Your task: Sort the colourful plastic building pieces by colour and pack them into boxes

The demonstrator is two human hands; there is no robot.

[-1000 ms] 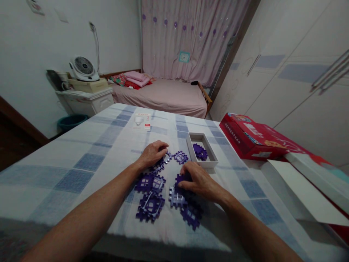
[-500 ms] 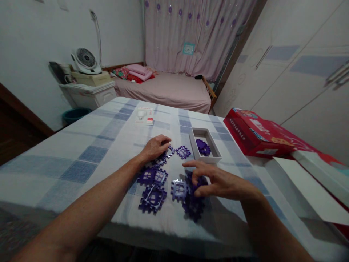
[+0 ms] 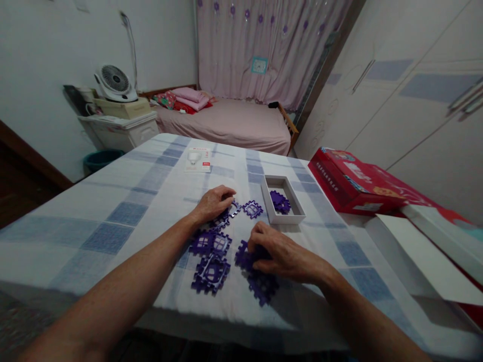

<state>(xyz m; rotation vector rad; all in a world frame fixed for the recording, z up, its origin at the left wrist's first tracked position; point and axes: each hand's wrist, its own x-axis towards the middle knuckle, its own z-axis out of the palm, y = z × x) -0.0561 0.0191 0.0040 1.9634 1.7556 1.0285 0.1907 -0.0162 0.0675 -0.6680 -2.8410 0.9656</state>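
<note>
My left hand [image 3: 214,203] rests over purple toothed interlocking tiles [image 3: 222,219], its fingers curled together and pointing right. Their tips are partly hidden, so what they grip does not show. My right hand [image 3: 277,251] is closed, thumb and fingers pinching a dark purple toothed tile [image 3: 243,255]. Another dark tile [image 3: 263,289] lies below that hand, partly covered. To the left are overlapping tiles with window cut-outs [image 3: 221,243] and, nearer me, a small stack of tiles [image 3: 211,274]. One window-frame tile [image 3: 252,209] lies apart, between my left hand and the box.
A grey-white open box [image 3: 289,219] holds a few purple tiles [image 3: 279,202]. Farther back lies a bulb package card [image 3: 198,160]. Along the right side are a red box [image 3: 350,183] and a white open carton [image 3: 426,251]. A checked cloth [image 3: 113,231] covers the table.
My right hand has moved slightly left and its fingers have closed. A dark tile now covers the spot where a lighter window tile showed. My left hand stays in place.
</note>
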